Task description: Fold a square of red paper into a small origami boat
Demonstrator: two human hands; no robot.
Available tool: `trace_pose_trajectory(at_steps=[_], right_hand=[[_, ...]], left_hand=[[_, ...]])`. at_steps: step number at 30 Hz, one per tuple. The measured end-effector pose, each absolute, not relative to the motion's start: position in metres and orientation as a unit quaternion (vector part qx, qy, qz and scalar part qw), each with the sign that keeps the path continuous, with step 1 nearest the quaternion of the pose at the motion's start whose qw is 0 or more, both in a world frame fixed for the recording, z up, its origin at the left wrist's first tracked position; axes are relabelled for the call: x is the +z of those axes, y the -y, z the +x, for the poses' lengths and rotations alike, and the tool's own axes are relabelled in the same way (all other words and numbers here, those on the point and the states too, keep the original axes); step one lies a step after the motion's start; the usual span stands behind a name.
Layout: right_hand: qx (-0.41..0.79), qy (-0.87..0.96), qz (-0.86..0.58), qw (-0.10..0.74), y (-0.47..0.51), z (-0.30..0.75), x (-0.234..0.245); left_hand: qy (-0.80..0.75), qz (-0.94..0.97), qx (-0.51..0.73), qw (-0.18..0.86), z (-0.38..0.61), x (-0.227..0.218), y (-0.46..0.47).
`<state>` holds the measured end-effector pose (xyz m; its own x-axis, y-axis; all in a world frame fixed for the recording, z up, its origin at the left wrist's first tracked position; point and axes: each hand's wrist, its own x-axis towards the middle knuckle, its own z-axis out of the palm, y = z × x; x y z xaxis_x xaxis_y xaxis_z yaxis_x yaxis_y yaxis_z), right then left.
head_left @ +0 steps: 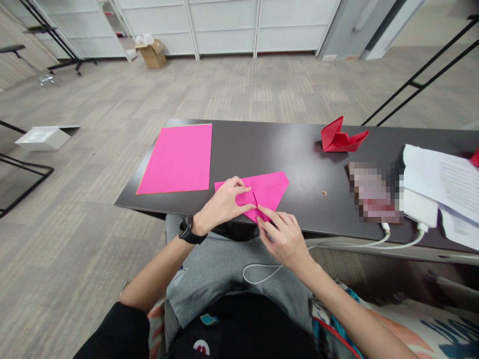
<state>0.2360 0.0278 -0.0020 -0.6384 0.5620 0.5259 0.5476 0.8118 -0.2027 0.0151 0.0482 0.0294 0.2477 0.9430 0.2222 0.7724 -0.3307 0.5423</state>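
A sheet of bright pink paper (267, 188), folded into a pointed shape, lies at the front edge of the dark table. My left hand (227, 198), with a black watch at the wrist, rests on its left part, thumb and fingers on the folded layers. At the near corner, the fingertips of my right hand (283, 234) pinch the paper's edge beside a dark gap between two flaps. Both hands are closed on the same sheet. The underside of the paper is hidden.
A stack of square coloured paper (179, 158) lies left on the table (262, 144). At the right are a red folded paper figure (342, 139), a blurred-out phone (374, 192), a white power bank (419, 207) and printed sheets (445, 174). White cables (359, 246) hang along the front edge.
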Motion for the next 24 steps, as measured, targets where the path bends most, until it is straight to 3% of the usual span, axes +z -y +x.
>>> trace_pose_trajectory(at_steps=[7, 24], right_hand=[[0.025, 0.913, -0.323, 0.249, -0.0261, 0.2371, 0.001], [0.074, 0.906, -0.323, 0.263, -0.0295, 0.2363, 0.0054]], left_hand=[[-0.548, 0.782, 0.263, 0.135, 0.0159, 0.0289, -0.0444], [-0.485, 0.814, 0.293, 0.125, 0.0119, 0.0222, -0.0443]])
